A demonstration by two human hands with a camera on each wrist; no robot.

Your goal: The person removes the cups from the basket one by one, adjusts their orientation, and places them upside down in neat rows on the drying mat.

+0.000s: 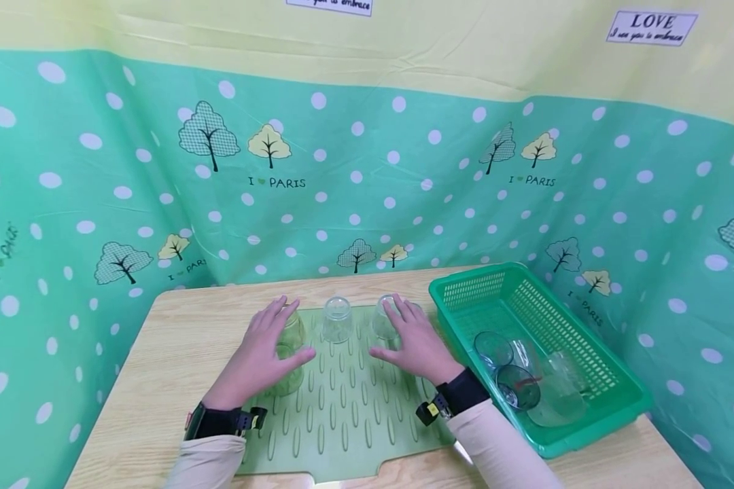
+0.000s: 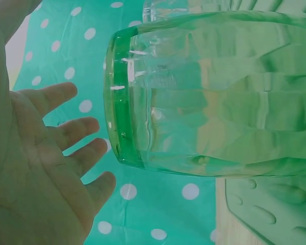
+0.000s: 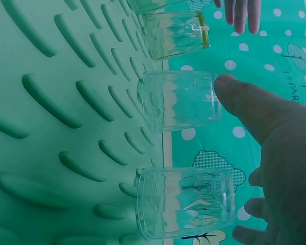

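Centrally in the head view, three upturned tumblers stand in a row along the far edge of a ribbed green mat (image 1: 342, 407) on the worktop (image 1: 159, 380). Left hand (image 1: 263, 356), fingers spread and holding nothing, hovers by the green-tinted glass (image 1: 290, 333); its faceted wall and thick green base show in the left wrist view. Right hand (image 1: 412, 343), fingers likewise spread, is over a clear faceted glass (image 1: 384, 318). Middle clear glass (image 1: 337, 319) stands alone. Right of frame: green basket (image 1: 587, 421) with more glasses.

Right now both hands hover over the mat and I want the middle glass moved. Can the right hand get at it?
Probably yes. The right hand is open above the right glass, and the middle glass stands beside it with nothing between.
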